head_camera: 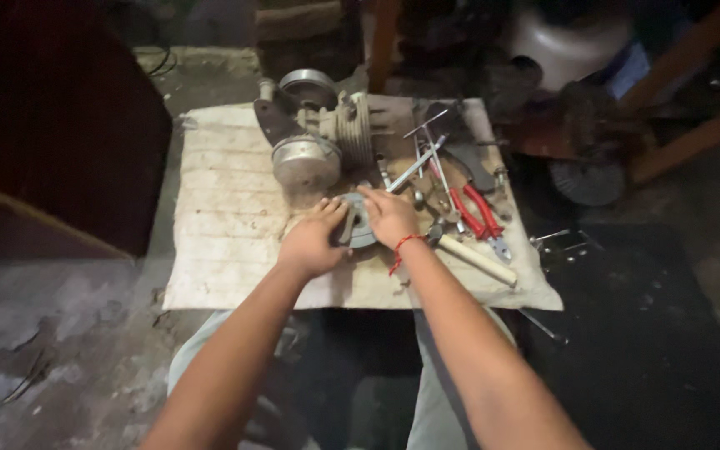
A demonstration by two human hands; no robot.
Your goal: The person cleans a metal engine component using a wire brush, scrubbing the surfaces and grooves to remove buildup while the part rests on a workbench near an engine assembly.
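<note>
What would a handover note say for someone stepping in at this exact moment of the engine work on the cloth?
Left hand: fingers on the left edge of the round grey metal part, grip looks closed on it.
Right hand: resting on the part's right side, a red thread at the wrist.
Things: the part lies on the dirty white cloth, just in front of the small engine. Red-handled pliers, a wooden-handled hammer and loose wrenches lie to the right.
Done: the part sits apart from the engine.
Left: cannot tell whether it is going on or coming off.
</note>
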